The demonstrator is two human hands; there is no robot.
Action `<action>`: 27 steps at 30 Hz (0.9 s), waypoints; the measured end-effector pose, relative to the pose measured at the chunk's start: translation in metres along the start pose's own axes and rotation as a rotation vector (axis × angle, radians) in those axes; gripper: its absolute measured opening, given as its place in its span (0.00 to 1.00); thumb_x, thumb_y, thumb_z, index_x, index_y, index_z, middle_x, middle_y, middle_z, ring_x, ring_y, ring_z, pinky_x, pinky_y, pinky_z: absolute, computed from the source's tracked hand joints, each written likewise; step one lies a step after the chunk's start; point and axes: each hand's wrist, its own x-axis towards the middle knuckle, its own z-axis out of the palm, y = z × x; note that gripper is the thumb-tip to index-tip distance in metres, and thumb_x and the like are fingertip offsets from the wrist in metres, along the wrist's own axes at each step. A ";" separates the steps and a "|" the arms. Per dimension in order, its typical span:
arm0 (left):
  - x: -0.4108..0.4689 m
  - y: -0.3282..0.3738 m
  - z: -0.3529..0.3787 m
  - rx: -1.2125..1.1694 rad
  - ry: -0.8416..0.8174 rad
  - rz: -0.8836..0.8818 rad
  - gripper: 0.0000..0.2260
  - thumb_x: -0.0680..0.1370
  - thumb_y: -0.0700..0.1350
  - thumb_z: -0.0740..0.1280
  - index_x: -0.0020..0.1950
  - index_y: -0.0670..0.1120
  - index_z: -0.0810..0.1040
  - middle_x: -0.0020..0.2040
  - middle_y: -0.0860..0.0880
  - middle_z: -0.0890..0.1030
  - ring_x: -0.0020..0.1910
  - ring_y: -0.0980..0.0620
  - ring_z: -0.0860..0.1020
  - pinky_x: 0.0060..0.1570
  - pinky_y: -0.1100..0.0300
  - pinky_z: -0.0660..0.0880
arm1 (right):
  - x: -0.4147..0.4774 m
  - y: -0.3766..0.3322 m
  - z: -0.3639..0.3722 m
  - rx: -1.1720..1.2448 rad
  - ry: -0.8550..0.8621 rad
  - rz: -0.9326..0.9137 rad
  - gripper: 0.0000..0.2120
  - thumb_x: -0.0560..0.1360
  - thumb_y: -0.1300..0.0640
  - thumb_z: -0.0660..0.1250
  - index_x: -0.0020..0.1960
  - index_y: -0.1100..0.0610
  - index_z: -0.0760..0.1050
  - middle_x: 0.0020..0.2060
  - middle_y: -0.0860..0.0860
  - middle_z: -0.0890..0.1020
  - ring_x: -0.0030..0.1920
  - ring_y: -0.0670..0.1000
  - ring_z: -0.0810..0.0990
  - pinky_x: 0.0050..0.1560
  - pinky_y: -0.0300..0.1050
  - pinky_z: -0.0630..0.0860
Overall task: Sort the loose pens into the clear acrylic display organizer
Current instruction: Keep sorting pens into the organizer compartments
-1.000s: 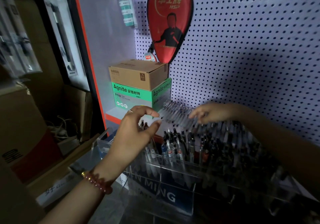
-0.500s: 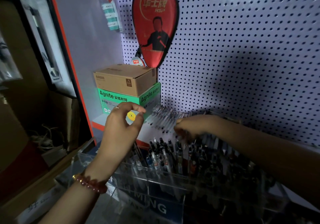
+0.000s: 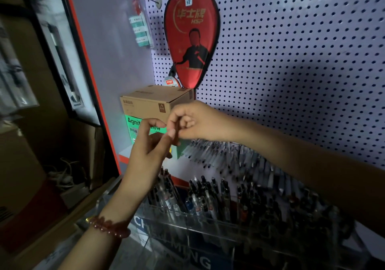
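A: Hovering over the left end of the clear acrylic organizer [image 3: 208,234], the left hand [image 3: 148,146] and right hand [image 3: 198,123] meet at the fingertips, both curled.

B: Pinching something?

A: Possibly something small, but it is too dim to tell. The loose pens [image 3: 218,155] lie fanned along the back edge of the shelf [image 3: 183,172], below the right wrist, apart from both hands.

Organizer [image 3: 187,226]: clear glossy acrylic, below the left hand [image 3: 148,146].
Box [image 3: 145,102]: matt brown cardboard, behind the right hand [image 3: 195,121].
Racket cover [image 3: 191,40]: red cloth.
Bracelet [image 3: 108,227]: glossy beads.
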 end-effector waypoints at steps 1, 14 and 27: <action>0.001 0.000 0.000 -0.027 0.036 -0.008 0.05 0.80 0.39 0.61 0.53 0.40 0.67 0.36 0.45 0.81 0.28 0.60 0.72 0.31 0.69 0.68 | 0.002 -0.003 0.003 0.008 -0.015 -0.020 0.14 0.72 0.72 0.67 0.42 0.52 0.76 0.40 0.65 0.80 0.35 0.53 0.71 0.33 0.43 0.67; 0.008 -0.035 -0.025 -0.045 0.145 -0.148 0.08 0.80 0.35 0.59 0.43 0.45 0.66 0.36 0.46 0.79 0.22 0.58 0.65 0.25 0.67 0.65 | 0.033 0.146 0.013 -0.555 -0.323 0.470 0.24 0.77 0.69 0.55 0.71 0.53 0.65 0.56 0.58 0.77 0.38 0.53 0.75 0.36 0.46 0.72; -0.001 -0.037 -0.029 0.093 0.096 -0.142 0.06 0.80 0.37 0.59 0.45 0.45 0.67 0.38 0.47 0.80 0.24 0.57 0.69 0.27 0.67 0.69 | 0.040 0.160 0.032 -0.590 -0.377 0.449 0.28 0.74 0.74 0.55 0.71 0.55 0.65 0.67 0.55 0.61 0.61 0.54 0.64 0.50 0.38 0.64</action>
